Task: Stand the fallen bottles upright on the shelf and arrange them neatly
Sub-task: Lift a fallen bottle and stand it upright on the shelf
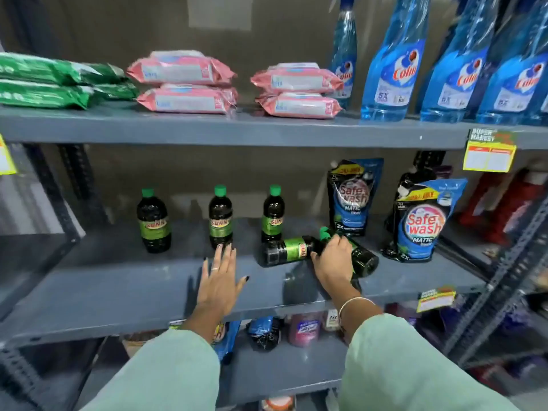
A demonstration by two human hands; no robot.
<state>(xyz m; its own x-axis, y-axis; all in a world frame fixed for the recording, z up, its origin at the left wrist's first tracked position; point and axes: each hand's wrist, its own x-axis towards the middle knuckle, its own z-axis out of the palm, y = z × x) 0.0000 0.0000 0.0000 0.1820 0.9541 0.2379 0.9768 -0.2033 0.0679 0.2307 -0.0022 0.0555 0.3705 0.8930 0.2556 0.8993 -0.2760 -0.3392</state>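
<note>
Three dark bottles with green caps stand upright on the grey middle shelf (118,292): the left bottle (153,222), the middle bottle (220,218) and the right bottle (272,216). Two more lie on their sides just right of them. One fallen bottle (284,250) has its base to the left; the other fallen bottle (366,261) has its base to the front right, and a green cap (324,232) shows behind my fingers. My right hand (332,261) curls over the second one where the two meet. My left hand (219,281) is flat and spread, fingertips near the middle bottle's base.
Two blue detergent pouches (351,197) (421,221) stand right of the fallen bottles. The upper shelf carries green packs (53,81), pink wipe packs (184,81) and blue spray bottles (391,63). More products sit on the lower shelf (302,329). Yellow price tags (489,157) hang from the shelf edges.
</note>
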